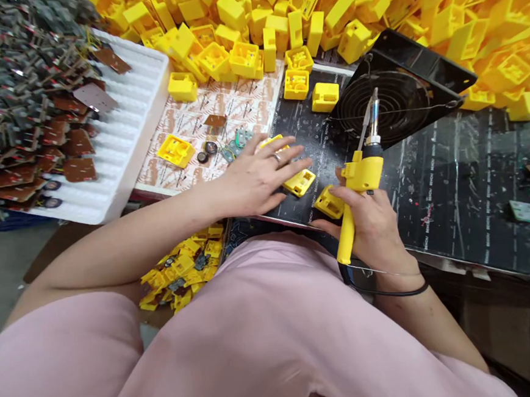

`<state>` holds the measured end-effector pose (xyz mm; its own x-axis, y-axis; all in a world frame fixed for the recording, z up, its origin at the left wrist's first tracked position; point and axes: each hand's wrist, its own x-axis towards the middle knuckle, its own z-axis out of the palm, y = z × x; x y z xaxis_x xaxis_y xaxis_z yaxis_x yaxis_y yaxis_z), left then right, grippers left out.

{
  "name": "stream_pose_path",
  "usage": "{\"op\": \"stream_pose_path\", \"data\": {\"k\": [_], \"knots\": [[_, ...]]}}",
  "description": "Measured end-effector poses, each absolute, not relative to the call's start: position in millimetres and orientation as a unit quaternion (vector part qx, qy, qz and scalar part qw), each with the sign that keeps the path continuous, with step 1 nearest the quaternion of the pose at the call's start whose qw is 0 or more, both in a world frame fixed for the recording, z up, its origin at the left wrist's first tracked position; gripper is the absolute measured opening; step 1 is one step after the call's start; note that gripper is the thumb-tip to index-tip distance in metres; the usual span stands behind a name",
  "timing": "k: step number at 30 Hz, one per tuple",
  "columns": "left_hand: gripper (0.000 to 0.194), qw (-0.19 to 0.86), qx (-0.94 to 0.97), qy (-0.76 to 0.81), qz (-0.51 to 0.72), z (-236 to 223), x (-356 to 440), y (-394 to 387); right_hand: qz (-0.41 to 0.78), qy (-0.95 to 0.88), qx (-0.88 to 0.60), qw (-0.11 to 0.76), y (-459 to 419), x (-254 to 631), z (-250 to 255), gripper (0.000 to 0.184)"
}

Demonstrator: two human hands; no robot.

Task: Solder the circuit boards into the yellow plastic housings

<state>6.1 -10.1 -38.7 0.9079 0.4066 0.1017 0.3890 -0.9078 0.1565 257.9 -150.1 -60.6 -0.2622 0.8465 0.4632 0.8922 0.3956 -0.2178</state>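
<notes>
Yellow plastic soldering gun (363,173), a single one with a smooth straight handle and a slim metal tip, is in the person's right hand (370,218) above the black, speckled tabletop (457,189). This hand's grip is clenched around the gun's body; its fingers also lie against a small boxy yellow plastic casing (328,202), though whether they grasp it I cannot tell. Nearby, the left hand (263,171), with one ring, has a relaxed grip, fingers spread over a second casing, mostly hidden; a third casing (300,183) with cut-out holes lies between the hands. Beyond the gun's tip, one square black fan (385,97) leans under a wire guard of concentric rings. Two more casings stand left of the fan, and another casing (175,150) lies on white paper with brown print (194,118), close to two round black parts (207,152), one flat brown board (215,120) and one green circuit board (243,137). Farther out, one ribbed white foam tray (132,92) carries brown boards (78,152) too many to count, and uncounted yellow casings (234,5) heap along the back
</notes>
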Motion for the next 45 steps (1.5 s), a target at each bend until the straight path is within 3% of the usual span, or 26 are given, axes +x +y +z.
{"op": "stream_pose_path", "data": {"k": [4, 9, 13, 19, 23, 28, 34, 38, 42, 45], "knots": [[0.046, 0.097, 0.974, 0.206, 0.014, -27, 36, -14, -0.041, -0.783, -0.533, 0.316, -158, 260, -62, 0.042], [0.043, 0.186, 0.95, 0.245, -0.05, -8, 53, -16, -0.036, -0.754, -0.533, 0.383, -162, 255, -69, 0.036], [0.041, 0.09, 0.939, 0.327, -0.055, -16, 62, -22, -0.076, -0.737, -0.527, 0.417, -151, 255, -74, 0.038], [0.043, -0.044, 0.937, 0.347, 0.023, -17, 48, -13, -0.129, -0.748, -0.542, 0.36, -143, 275, -71, 0.036], [0.047, 0.024, 0.938, 0.341, 0.053, -24, 30, 18, -0.117, -0.77, -0.549, 0.303, -155, 271, -70, 0.054], [0.047, 0.088, 0.947, 0.309, 0.027, -39, 22, 31, -0.085, -0.79, -0.559, 0.236, -157, 272, -73, 0.046], [0.069, 0.156, 0.95, 0.27, -0.007, -24, 7, 4, -0.021, -0.806, -0.521, 0.278, -151, 288, -60, 0.057], [0.061, 0.105, 0.943, 0.314, 0.035, -25, 4, -17, -0.083, -0.794, -0.522, 0.301, -141, 266, -60, 0.064], [0.047, 0.065, 0.95, 0.303, 0.049, -29, 6, -26, -0.088, -0.824, -0.487, 0.276, -122, 247, -65, 0.046], [0.058, 0.128, 0.967, 0.219, 0.021, -27, 0, -28, -0.07, -0.84, -0.469, 0.263, -112, 250, -65, 0.035]]}}
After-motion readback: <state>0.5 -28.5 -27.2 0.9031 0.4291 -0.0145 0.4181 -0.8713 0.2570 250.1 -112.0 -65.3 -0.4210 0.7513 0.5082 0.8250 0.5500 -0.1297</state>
